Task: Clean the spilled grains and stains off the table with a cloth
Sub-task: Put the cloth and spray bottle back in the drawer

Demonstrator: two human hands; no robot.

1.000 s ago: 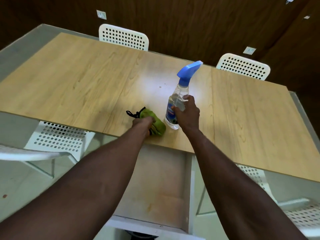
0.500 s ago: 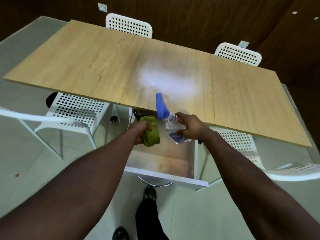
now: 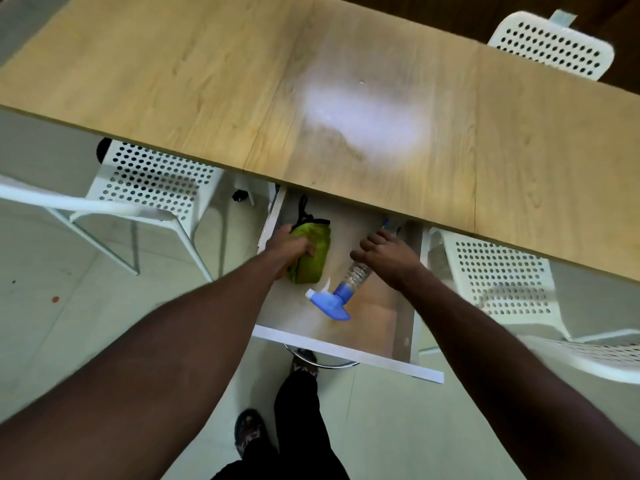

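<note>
Below the worktop's (image 3: 173,81) near edge, in the open drawer (image 3: 346,351), the left hand (image 3: 289,242) grasps the green cloth (image 3: 313,258) at the 9 o'clock side, probably to stow it. The right hand (image 3: 384,252) covers the bottle (image 3: 355,273), which lies at 3 o'clock with its nozzle toward 6. I cannot tell whether that hand is gripping or letting go.
</note>
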